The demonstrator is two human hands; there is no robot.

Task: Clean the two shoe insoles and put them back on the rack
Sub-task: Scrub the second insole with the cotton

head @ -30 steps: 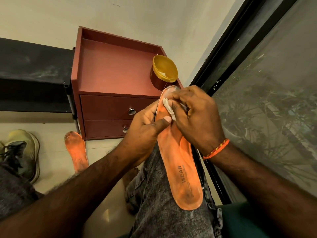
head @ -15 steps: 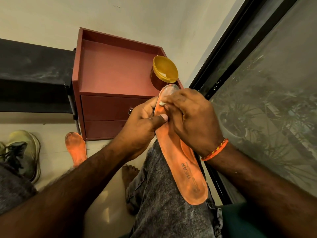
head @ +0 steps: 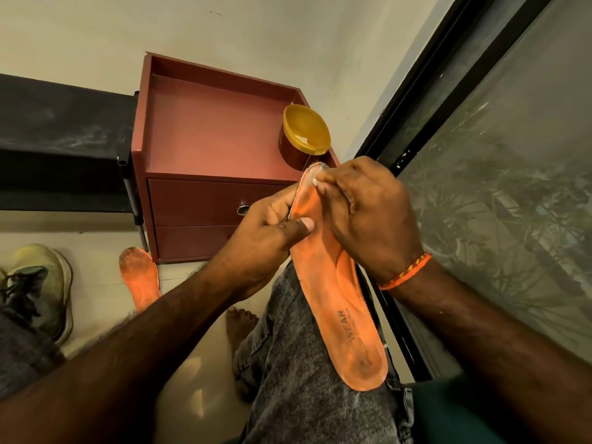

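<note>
An orange insole (head: pixel 339 302) printed "WEAR" lies along my grey-trousered thigh, heel toward me. My left hand (head: pixel 266 232) grips its left edge near the toe, thumb across the top. My right hand (head: pixel 368 213) pinches a small white wipe (head: pixel 315 182), mostly hidden by the fingers, against the insole's toe end. A second orange insole (head: pixel 139 277), dirty at the toe, lies on the floor to the left. The dark shoe rack (head: pixel 64 139) stands at the left.
A red-brown two-drawer cabinet (head: pixel 205 149) stands ahead with an open yellow tub (head: pixel 306 133) on its top right corner. A yellow-green sneaker (head: pixel 45 290) sits on the floor at left. A black-framed window (head: pixel 432 100) runs along the right. My bare foot (head: pixel 240 318) rests on the floor.
My right hand has slid the wipe up the insole from below the toe area to the toe tip. The insole's heel has swung slightly to the right.
</note>
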